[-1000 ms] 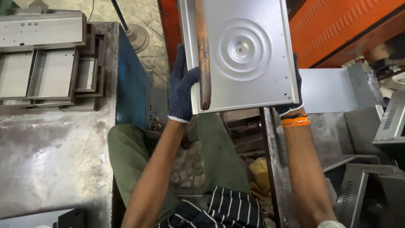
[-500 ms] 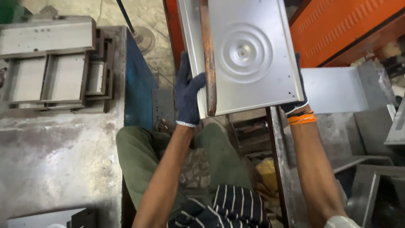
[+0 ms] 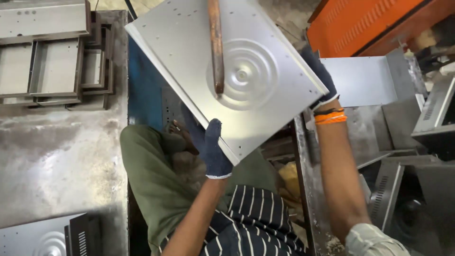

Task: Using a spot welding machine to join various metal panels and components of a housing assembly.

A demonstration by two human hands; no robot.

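i hold one square sheet-metal panel (image 3: 237,76) with a pressed ring pattern tilted above my lap, one copper rod (image 3: 215,45) resting on its centre. my gloved left hand (image 3: 212,149) is clamped on its lower edge, my gloved right hand (image 3: 321,76) gripping the right corner. one stack of metal trays (image 3: 45,61) lies on the steel table (image 3: 57,161) to my left, with one orange machine (image 3: 369,23) off to my right.

Dark blue knit gloves on both hands (image 3: 214,149), orange wristbands (image 3: 330,117), olive trousers (image 3: 151,180), striped cloth (image 3: 251,223).
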